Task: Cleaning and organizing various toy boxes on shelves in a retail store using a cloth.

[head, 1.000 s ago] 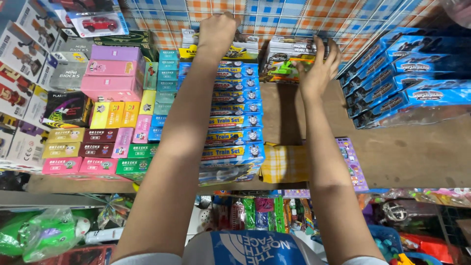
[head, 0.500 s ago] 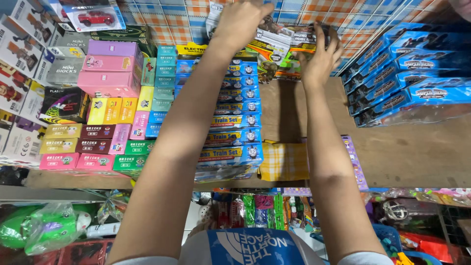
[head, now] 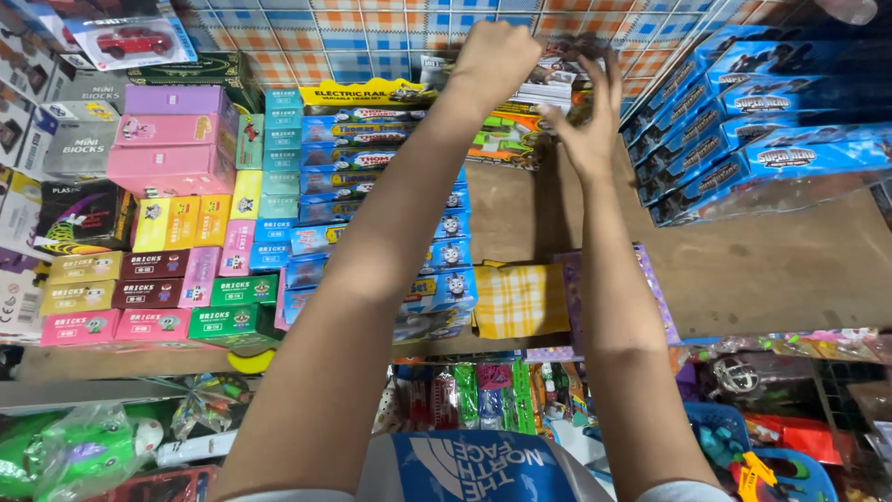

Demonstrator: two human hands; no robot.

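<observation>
Nearest, bottom edge: a blue printed shirt [head: 474, 469]. Beside it hang small toy packets [head: 483, 390] in crinkly clear plastic, and a green plastic toy [head: 65, 455] in a glossy bag sits lower left.

Mid-distance: a brown wooden shelf [head: 771, 270], matte, flat. On it lies a yellow checked box [head: 520, 299] with a purple flat pack [head: 662, 297] just beside it. Left of these, a tall stack of slim blue boxes [head: 372, 177], glossy card, long edges facing out, with a yellow-topped box on top. Further left stand small brick boxes [head: 153, 293] in pink, green, yellow and maroon, rectangular and tightly packed, and larger pink boxes [head: 167, 139] above them. On the right a slanted stack of blue window boxes [head: 771, 139] leans, wrapped in shiny film.

Both bare forearms reach up and away across the shelf.

Far: the left hand [head: 492, 60] is closed in a loose fist, knuckles up, gripping the top edge of a toy box [head: 520, 121]. The right hand [head: 585, 125] has its fingers spread and slightly bent, palm against the box's right side. The box is flat card with busy print in green, orange and dark tones; it is partly hidden by the hands and blurred, so the picture on it can't be made out. It is held at the back of the shelf, between the two blue stacks, against a tiled wall [head: 372, 33] of orange, blue and white squares.
</observation>
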